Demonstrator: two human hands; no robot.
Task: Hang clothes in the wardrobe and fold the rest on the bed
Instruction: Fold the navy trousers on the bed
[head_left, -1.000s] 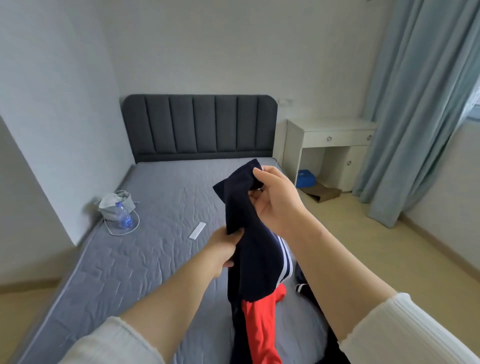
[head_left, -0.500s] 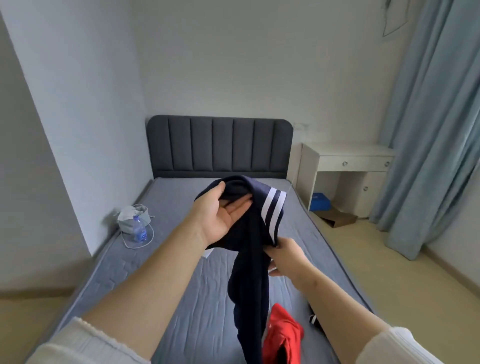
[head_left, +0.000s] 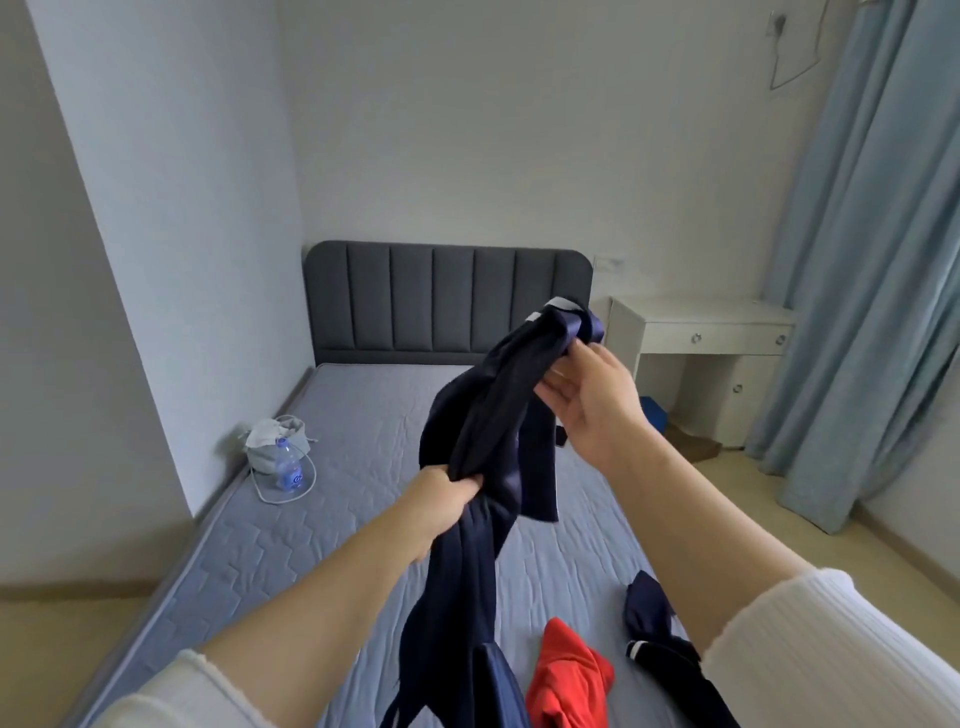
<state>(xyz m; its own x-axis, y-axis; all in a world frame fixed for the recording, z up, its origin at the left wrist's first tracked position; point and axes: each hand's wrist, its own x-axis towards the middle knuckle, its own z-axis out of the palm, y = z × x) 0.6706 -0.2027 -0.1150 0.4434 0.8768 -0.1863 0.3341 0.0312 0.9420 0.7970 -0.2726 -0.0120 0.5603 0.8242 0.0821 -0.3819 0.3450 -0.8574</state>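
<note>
Holding a navy garment (head_left: 491, 415) up over the foot half of the bed (head_left: 358, 467), the person keeps it clear of the mattress, so it hangs between the camera and the middle of the quilted grey surface and hides that part. The left hand (head_left: 444, 501) grips the bunched cloth low down, with the fingers curled tight round it. The right hand (head_left: 592, 402), higher and to the right, pinches the upper end with thumb and fingertips, palm turned toward the camera; white stripes show at that end. Below the left hand the cloth trails down and out of the lower edge of the view. On the near right of the mattress lie a red garment (head_left: 569, 675) and, just beside it, a dark garment with a white stripe (head_left: 654, 636), partly covered by the right sleeve. At the left edge of the mattress, against the wall, stands a grey bag (head_left: 270, 441) with a water bottle (head_left: 288, 467) leaning on it and a white cord (head_left: 306, 486) looped round them. A padded grey headboard (head_left: 447, 301) closes the far end. To its right stands a white desk (head_left: 701, 332), with a blue box (head_left: 655, 411) on the floor beneath and pale blue curtains (head_left: 872, 260) beyond.
</note>
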